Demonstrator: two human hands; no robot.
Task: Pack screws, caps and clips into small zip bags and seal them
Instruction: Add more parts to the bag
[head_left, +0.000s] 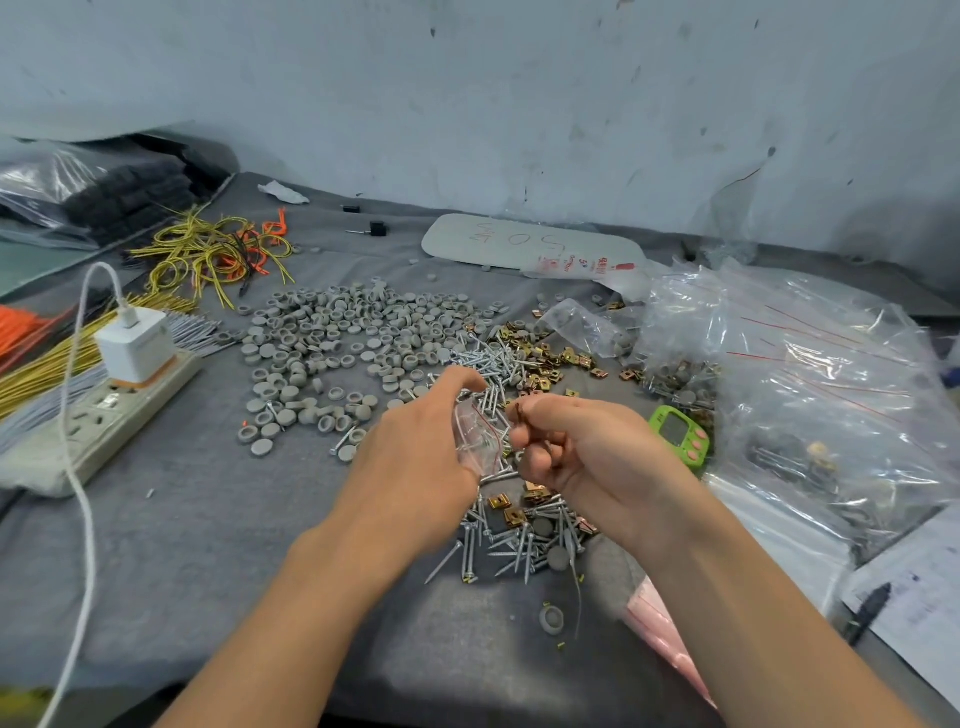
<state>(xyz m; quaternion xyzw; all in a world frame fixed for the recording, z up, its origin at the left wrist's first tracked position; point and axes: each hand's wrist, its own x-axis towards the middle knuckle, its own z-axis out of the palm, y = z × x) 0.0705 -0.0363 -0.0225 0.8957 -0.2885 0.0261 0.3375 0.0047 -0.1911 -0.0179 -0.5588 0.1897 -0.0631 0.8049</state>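
Note:
My left hand (415, 457) holds a small clear zip bag (480, 436) with a red seal line, its mouth turned toward my right hand. My right hand (576, 447) is curled beside the bag's mouth and pinches small brown clips (519, 413) at its fingertips. Silver screws (511, 540) lie heaped under and in front of both hands. Grey round caps (343, 338) spread across the cloth behind the left hand. Brass clips (540, 353) lie scattered behind the right hand.
A large clear bag (810, 395) of filled zip bags lies at the right, with a green timer (678, 434) beside it. A power strip with a white charger (132, 348) sits left, with yellow and orange wires (218, 249) behind. Paper and a pen (867, 613) lie lower right.

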